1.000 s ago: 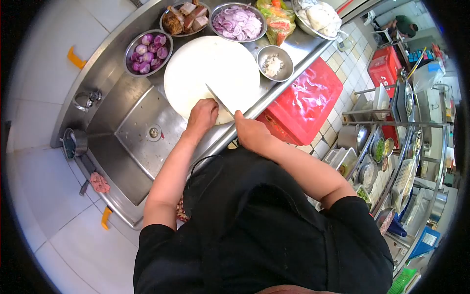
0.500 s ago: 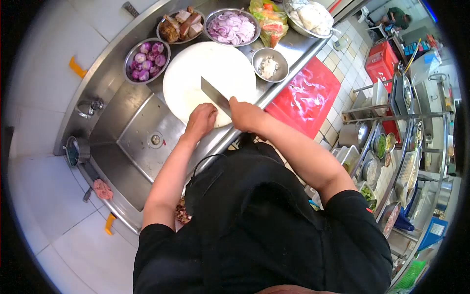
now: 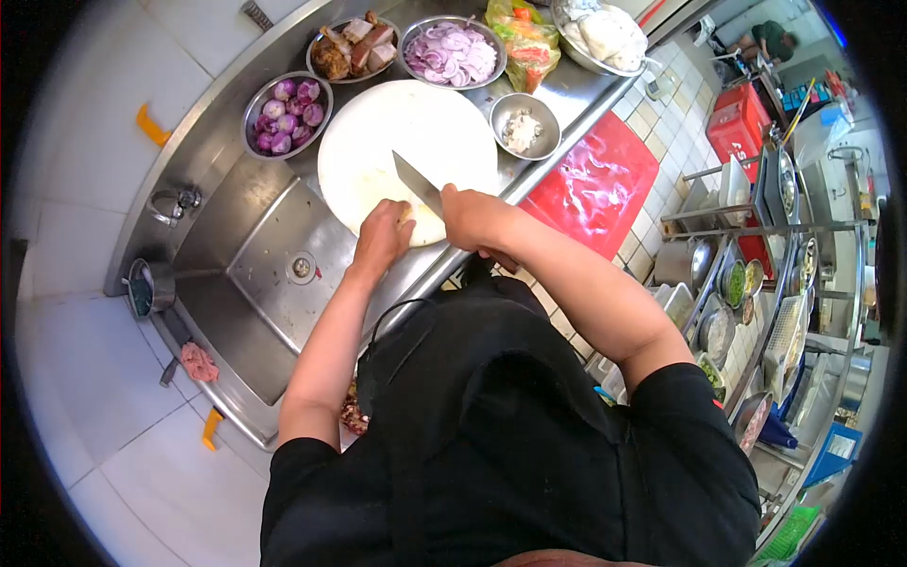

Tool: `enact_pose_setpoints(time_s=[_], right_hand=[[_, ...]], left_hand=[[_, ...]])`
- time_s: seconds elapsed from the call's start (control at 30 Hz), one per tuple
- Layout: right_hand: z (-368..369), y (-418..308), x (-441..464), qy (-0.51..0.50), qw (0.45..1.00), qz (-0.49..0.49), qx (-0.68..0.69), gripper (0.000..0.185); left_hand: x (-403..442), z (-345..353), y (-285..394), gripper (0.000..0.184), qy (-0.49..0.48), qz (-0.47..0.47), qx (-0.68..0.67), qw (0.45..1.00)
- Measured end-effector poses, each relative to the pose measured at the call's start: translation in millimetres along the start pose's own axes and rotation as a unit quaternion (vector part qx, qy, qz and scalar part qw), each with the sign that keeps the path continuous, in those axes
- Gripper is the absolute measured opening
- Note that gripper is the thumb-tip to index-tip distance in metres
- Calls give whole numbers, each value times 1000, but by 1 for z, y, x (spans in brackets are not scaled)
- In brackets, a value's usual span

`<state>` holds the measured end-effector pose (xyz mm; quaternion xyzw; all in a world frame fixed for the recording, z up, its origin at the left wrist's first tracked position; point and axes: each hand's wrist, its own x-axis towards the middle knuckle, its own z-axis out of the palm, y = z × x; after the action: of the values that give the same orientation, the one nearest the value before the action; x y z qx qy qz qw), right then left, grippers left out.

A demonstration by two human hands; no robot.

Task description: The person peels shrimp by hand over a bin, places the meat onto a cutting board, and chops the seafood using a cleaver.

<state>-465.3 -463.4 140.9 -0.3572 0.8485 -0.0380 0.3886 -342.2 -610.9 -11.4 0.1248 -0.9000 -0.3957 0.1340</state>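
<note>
On the white round chopping board (image 3: pixel 416 123), my right hand (image 3: pixel 475 223) grips a cleaver (image 3: pixel 419 183), its wide blade pointing away and to the left. My left hand (image 3: pixel 382 238) rests at the board's near edge, left of the blade, fingers bent and drawn together. A small pale-yellow bit shows by its fingertips, too small to name. Some pale pieces seem to lie on the board just beyond this hand. The cleaver's handle is hidden inside my right fist.
Behind the board stand bowls of peeled purple onions (image 3: pixel 283 116), meat chunks (image 3: pixel 354 49), sliced onion (image 3: pixel 452 54) and small white pieces (image 3: pixel 523 129). A steel sink (image 3: pixel 274 274) lies left. At right are a red stool-like surface (image 3: pixel 605 184) and loaded shelves (image 3: pixel 765 224).
My left hand has shifted slightly left, away from the blade, and the pale-yellow bit at its fingertips now shows. The cleaver stays at nearly the same spot in my right hand.
</note>
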Motion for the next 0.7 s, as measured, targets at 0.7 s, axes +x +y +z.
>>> enact_pose_setpoints(time_s=[0.7], right_hand=[[52,29,-13,73,997,-25,-11,25]], left_hand=[[11,13,13,18,52,-62,2,997]])
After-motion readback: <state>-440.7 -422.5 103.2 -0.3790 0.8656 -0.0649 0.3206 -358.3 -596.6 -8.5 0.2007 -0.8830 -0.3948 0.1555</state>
